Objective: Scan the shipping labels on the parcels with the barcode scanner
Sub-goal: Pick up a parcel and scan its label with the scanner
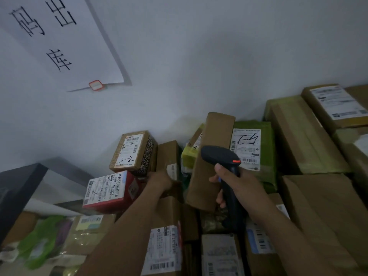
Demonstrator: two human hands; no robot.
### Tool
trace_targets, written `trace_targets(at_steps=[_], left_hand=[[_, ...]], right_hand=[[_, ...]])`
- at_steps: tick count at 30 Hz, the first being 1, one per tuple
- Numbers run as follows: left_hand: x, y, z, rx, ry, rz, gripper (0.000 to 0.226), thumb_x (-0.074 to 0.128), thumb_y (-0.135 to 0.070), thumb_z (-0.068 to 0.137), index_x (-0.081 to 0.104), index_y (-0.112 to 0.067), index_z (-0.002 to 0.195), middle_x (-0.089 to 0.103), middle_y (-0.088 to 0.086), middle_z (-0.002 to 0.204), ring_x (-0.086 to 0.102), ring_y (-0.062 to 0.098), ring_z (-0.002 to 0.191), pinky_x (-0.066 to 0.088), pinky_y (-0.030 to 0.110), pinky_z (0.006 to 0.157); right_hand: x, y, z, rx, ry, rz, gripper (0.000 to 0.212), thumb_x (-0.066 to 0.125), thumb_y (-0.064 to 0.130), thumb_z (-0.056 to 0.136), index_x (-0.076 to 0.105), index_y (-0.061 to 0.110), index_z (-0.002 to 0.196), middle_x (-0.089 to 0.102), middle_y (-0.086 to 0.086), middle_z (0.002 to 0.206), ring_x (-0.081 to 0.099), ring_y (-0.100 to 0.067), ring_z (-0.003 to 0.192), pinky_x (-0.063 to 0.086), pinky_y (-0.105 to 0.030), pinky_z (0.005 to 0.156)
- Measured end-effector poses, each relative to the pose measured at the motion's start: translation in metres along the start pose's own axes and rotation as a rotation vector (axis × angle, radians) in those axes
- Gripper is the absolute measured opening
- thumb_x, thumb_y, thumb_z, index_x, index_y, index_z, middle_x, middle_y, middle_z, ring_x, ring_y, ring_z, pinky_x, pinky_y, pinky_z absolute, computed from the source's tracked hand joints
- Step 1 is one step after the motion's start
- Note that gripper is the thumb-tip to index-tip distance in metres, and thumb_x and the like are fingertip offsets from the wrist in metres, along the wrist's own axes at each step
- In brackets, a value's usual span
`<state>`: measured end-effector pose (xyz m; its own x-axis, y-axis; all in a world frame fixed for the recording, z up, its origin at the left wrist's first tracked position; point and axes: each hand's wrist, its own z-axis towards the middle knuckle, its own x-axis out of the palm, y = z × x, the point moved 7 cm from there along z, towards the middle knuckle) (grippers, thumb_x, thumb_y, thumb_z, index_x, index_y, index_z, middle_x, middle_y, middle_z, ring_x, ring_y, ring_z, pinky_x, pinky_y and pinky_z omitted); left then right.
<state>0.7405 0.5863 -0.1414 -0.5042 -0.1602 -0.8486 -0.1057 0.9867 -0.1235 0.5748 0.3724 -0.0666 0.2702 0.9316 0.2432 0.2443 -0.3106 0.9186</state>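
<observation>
Item: barcode scanner [221,156], black, orange trigger. It is gripped by the handle in the right hand [237,184], above the middle of the parcel pile.
Left hand [160,181]: reached in among cartons left of the upright brown parcel [211,162]; fingers hidden, so its grip cannot be told.
Step judged: a label is being sought.
Next: a label must be faced to the scanner; one is visible on the green parcel [266,140].

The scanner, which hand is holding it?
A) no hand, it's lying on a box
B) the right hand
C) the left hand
B: the right hand grips the black scanner by its handle, while the left hand reaches in among the parcels.
</observation>
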Motion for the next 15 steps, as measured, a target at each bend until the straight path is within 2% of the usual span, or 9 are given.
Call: trace_targets(at_steps=[2, 3, 6, 9, 11, 13, 15], left_hand=[[0.007, 0.001, 0.002, -0.083, 0.014, -0.009, 0.082, 0.068, -0.042, 0.088, 0.028, -0.005, 0.150, 0.035, 0.019, 0.150, 0.045, 0.032, 0.132, 0.040, 0.037, 0.100], [0.009, 0.001, 0.003, -0.097, 0.002, 0.012, 0.079, 0.069, -0.041, 0.088, 0.033, -0.006, 0.148, 0.036, 0.019, 0.150, 0.046, 0.033, 0.131, 0.041, 0.039, 0.104], [0.014, -0.003, 0.007, -0.047, 0.052, -0.091, 0.063, 0.074, -0.038, 0.085, 0.048, -0.013, 0.137, 0.055, 0.012, 0.134, 0.058, 0.022, 0.106, 0.049, 0.034, 0.089], [0.003, -0.001, 0.002, -0.002, -0.030, -0.182, 0.074, 0.075, -0.041, 0.084, 0.040, -0.012, 0.142, 0.055, 0.013, 0.133, 0.057, 0.027, 0.113, 0.045, 0.031, 0.083], [-0.011, 0.002, -0.004, -0.004, -0.100, -0.274, 0.076, 0.074, -0.041, 0.085, 0.037, -0.009, 0.143, 0.055, 0.015, 0.132, 0.057, 0.030, 0.114, 0.049, 0.033, 0.089], [-0.024, 0.006, -0.011, -0.007, -0.127, -0.405, 0.068, 0.072, -0.040, 0.085, 0.044, -0.009, 0.139, 0.060, 0.013, 0.120, 0.062, 0.027, 0.105, 0.055, 0.039, 0.091], [-0.044, 0.007, -0.020, 0.018, -0.143, -0.479, 0.061, 0.070, -0.040, 0.085, 0.051, -0.012, 0.136, 0.060, 0.003, 0.103, 0.061, 0.019, 0.091, 0.055, 0.035, 0.075]], right_hand=[[-0.001, -0.002, 0.002, 0.012, 0.002, 0.019, 0.057, 0.064, 0.053, 0.072, 0.066, 0.003, 0.098, 0.074, -0.001, 0.075, 0.061, -0.018, 0.045, 0.051, -0.028, 0.043], [-0.002, -0.002, 0.003, 0.014, 0.000, 0.023, 0.057, 0.065, 0.053, 0.071, 0.066, 0.003, 0.097, 0.074, -0.003, 0.080, 0.062, -0.019, 0.045, 0.051, -0.028, 0.044], [-0.002, -0.002, 0.001, 0.004, -0.002, 0.012, 0.056, 0.064, 0.053, 0.072, 0.066, 0.001, 0.093, 0.075, -0.004, 0.081, 0.061, -0.019, 0.044, 0.050, -0.028, 0.044], [-0.002, -0.001, 0.000, -0.004, 0.005, -0.002, 0.058, 0.063, 0.052, 0.075, 0.066, -0.002, 0.096, 0.070, 0.004, 0.061, 0.060, -0.017, 0.041, 0.047, -0.024, 0.042], [-0.002, -0.001, 0.000, -0.002, 0.003, -0.002, 0.054, 0.064, 0.049, 0.080, 0.066, -0.003, 0.097, 0.068, 0.005, 0.057, 0.060, -0.016, 0.040, 0.047, -0.024, 0.041], [-0.001, 0.000, -0.001, 0.005, -0.002, 0.014, 0.045, 0.064, 0.042, 0.088, 0.065, -0.002, 0.098, 0.070, 0.002, 0.060, 0.059, -0.016, 0.041, 0.047, -0.024, 0.040], [0.000, 0.003, -0.002, 0.003, 0.001, 0.031, 0.042, 0.064, 0.040, 0.089, 0.064, -0.001, 0.096, 0.074, -0.004, 0.072, 0.059, -0.016, 0.042, 0.049, -0.025, 0.041]])
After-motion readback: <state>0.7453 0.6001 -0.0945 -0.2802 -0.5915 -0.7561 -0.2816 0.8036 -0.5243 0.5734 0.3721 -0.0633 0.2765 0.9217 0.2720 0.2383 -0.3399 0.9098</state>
